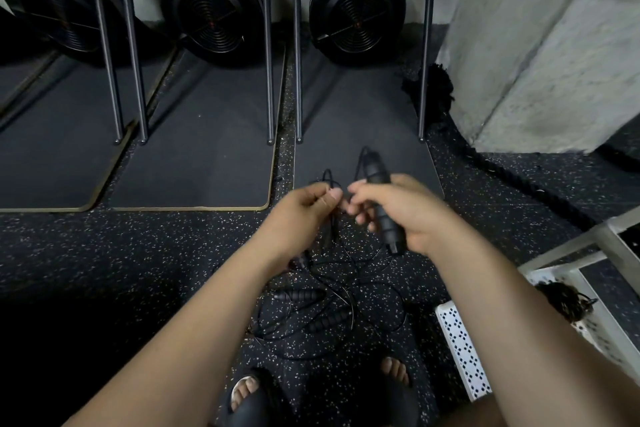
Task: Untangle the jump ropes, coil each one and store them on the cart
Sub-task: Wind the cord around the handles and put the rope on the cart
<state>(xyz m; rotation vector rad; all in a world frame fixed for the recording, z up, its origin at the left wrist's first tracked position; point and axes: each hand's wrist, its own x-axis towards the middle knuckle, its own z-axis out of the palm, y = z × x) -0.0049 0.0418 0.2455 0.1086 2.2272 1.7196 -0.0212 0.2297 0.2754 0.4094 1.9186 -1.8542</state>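
Head view, angled down at the floor. Right hand (408, 215) is clamped round a black ribbed handle (379, 191), fingers curled over it; I can't tell if it is one handle or two held together. Left hand (304, 208) pinches the thin black cord (331, 180) between thumb and forefinger, just beside the right hand's fingertips.

The rest of the jump ropes (346, 329) lie in a loose tangle on the speckled rubber floor (138, 253), between the forearms and ahead of the sandalled feet. Two more handles (301, 295) show in the heap. White perforated cart (464, 350) stands at right, near the tangle.

My read on handling: the cord looks light, limp and thin, likely to kink and snag on its own loops if pulled hard. The handles are the only rigid, grippy parts, so I'd hold there and work each crossing with a fingertip pinch close to it. Dark cord on dark floor makes the crossings hard to read.
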